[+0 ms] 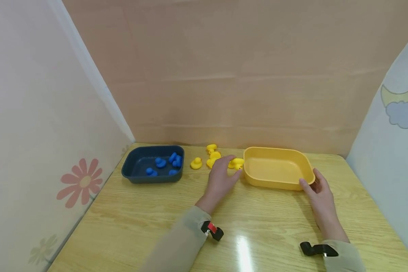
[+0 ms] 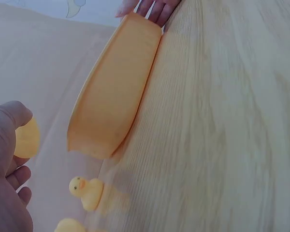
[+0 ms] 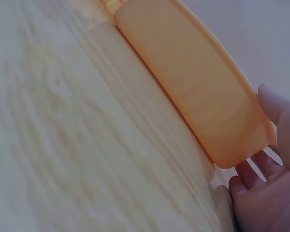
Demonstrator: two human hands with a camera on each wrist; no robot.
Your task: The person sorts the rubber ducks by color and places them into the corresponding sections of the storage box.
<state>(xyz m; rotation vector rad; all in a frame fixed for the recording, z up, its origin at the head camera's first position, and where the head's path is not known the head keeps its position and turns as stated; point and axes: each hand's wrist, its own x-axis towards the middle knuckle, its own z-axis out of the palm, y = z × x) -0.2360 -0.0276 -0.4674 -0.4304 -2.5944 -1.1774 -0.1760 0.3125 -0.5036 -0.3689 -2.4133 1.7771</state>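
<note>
Ducks [image 1: 212, 155], small yellow toy ones, lie in a loose cluster on the wooden table [image 1: 156, 226], just beyond the fingertips of the left hand [image 1: 221, 177]. That hand reaches forward with its palm down and fingers loosely curved over the nearest ducks; the left wrist view shows one yellow duck [image 2: 26, 137] tucked close against the thumb and fingers, though whether it is actually pinched cannot be told (the fingers hide the contact). Another duck [image 2: 87, 191] sits on the table just past that hand.

To the right of the left hand stands a yellow tray [image 1: 275, 166], touching or nearly touching the nearest ducks at its left end. The right hand [image 1: 317, 187] rests at the tray's near right corner, thumb on the rim and fingers spread against the outer wall, wrist low on the table.

Well to the left of both hands sits a dark blue tray [image 1: 130, 174] with several blue ducks [image 1: 168, 163] inside.
</note>
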